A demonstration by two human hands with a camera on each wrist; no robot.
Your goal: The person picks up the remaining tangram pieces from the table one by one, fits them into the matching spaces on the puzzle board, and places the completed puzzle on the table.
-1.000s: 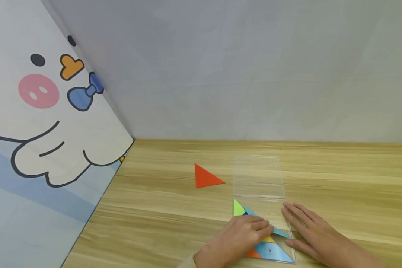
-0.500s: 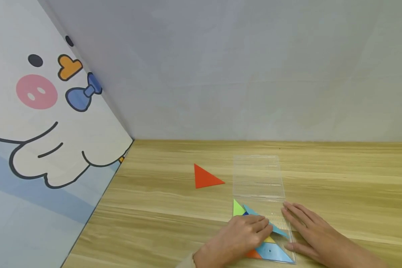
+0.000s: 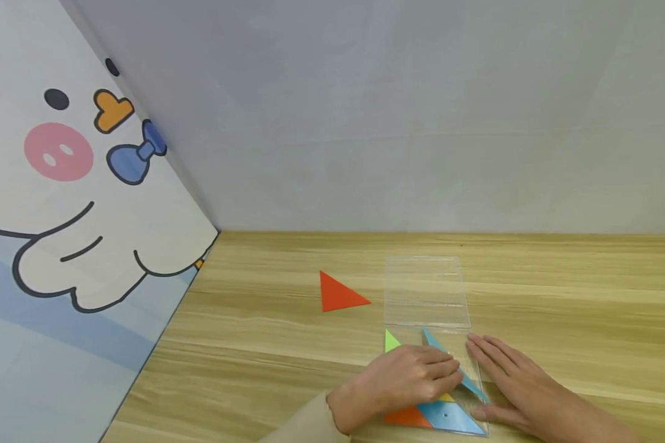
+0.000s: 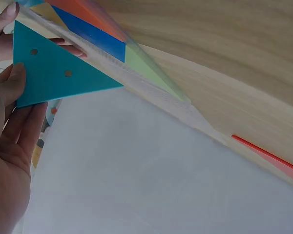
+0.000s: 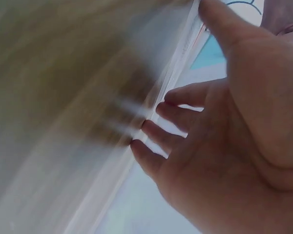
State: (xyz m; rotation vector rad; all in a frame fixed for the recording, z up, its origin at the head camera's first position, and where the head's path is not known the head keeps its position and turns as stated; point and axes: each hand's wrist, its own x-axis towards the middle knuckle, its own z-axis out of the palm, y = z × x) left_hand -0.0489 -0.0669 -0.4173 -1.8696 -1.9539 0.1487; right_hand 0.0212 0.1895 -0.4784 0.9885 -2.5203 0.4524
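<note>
My left hand point(image 3: 404, 378) pinches a light-blue triangular tangram piece point(image 4: 53, 68) by its edge, tilted over the clear plastic tray point(image 3: 460, 341). Two small holes show in that triangle in the left wrist view. Lying in the tray are a light-green piece point(image 3: 391, 342), an orange piece point(image 3: 407, 417), a light-blue piece point(image 3: 451, 418), a sliver of yellow piece point(image 3: 446, 398) and a dark-blue piece point(image 4: 95, 36). The left hand covers part of them. Along the tray's right edge rests my right hand point(image 3: 523, 384), fingers extended and holding nothing.
A red triangle point(image 3: 339, 295) lies flat on the wooden table point(image 3: 244, 344), left of the clear lid point(image 3: 427, 289), which lies folded back behind the tray. A pale wall point(image 3: 393, 123) rises at the table's back; a cartoon panel point(image 3: 161, 234) stands on the left.
My left hand has shifted slightly right with the light-blue triangle, whose upper tip moved rightward. More of the orange piece is uncovered. The right hand stays at the tray's edge.
</note>
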